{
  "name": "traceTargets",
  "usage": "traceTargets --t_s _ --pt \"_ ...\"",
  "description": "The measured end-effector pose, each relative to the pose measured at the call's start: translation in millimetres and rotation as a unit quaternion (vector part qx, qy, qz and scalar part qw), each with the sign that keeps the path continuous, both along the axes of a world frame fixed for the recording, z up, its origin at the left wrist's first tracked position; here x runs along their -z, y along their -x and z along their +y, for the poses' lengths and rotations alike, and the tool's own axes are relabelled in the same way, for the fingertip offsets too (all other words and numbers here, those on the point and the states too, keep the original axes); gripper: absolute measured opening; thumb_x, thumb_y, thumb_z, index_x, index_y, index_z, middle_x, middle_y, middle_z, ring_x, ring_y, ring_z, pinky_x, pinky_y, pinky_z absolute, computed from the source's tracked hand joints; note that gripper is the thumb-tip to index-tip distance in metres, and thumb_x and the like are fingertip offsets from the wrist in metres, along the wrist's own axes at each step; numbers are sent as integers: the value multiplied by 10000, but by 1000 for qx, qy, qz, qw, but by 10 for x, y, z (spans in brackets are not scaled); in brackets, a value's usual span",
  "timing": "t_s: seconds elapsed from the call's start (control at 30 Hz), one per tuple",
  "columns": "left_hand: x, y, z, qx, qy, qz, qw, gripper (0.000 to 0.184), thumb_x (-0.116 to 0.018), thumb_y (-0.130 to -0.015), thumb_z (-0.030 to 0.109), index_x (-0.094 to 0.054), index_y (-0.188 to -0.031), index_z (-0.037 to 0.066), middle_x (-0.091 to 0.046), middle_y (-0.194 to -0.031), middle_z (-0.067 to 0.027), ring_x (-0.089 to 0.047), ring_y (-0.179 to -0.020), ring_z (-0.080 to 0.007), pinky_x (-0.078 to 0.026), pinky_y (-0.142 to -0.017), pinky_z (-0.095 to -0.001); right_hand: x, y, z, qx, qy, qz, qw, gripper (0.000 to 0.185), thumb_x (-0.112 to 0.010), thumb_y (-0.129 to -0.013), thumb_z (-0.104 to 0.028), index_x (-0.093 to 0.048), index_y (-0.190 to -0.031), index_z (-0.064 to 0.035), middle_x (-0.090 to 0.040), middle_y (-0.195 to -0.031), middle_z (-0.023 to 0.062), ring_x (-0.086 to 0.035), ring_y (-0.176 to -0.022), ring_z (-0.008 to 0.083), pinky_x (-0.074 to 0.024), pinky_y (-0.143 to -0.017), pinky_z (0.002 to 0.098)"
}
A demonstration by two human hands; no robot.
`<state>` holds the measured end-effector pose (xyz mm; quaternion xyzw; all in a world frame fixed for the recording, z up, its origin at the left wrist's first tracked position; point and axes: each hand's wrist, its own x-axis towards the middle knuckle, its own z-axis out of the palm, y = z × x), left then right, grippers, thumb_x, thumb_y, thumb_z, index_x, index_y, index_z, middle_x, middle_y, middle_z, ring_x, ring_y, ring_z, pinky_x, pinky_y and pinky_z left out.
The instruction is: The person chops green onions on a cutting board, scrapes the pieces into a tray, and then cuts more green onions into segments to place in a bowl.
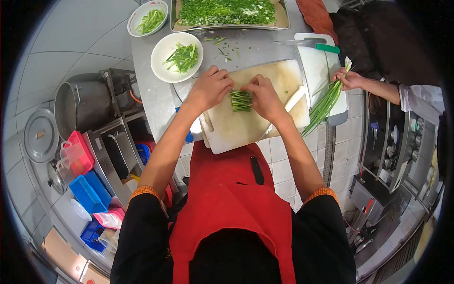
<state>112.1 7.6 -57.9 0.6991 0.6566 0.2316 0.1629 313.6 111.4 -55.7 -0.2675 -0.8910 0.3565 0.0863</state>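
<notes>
A short bundle of cut spring onion stalks (241,101) lies on the pale cutting board (227,132) between my two hands. My left hand (210,88) is closed at the bundle's upper left edge, its fingertips curled in against it. From the upper right, my right hand (266,98) pinches the same stalks, fingers bent. Just right of that hand, a knife with a white handle (295,98) rests on the board, its blade partly hidden under my wrist. Another pale handle (208,121) is by the board's left edge.
White bowls of cut greens (201,59) (165,10) stand at the upper left. A tray of chopped greens (227,24) is at the back. On the right, a co-worker's hand (349,79) holds long spring onions (326,106) over another board, near a green-handled knife (326,48).
</notes>
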Motion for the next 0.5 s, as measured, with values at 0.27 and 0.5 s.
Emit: traceTargets --t_s 0.27,0.5 --pt "-77 140 221 -58 55 -116 990 146 -687 -872 129 -705 -1008 81 -710 -886 -85 -613 -839 -258 -521 -751 -369 102 -9 49 3 18 20 1000 440 -579 -671 157 -752 -996 -84 -588 -1011 136 -547 -943 348 -498 -854 414" --pt "25 225 591 -216 -92 -123 964 306 -658 -868 124 -680 -1148 2 -693 -1055 -207 -682 -870 -363 -547 -816 -381 11 -85 56 17 23 19 999 423 -585 -734 119 -711 -1101 -49 -611 -1041 152 -574 -992 350 -499 -886 410"
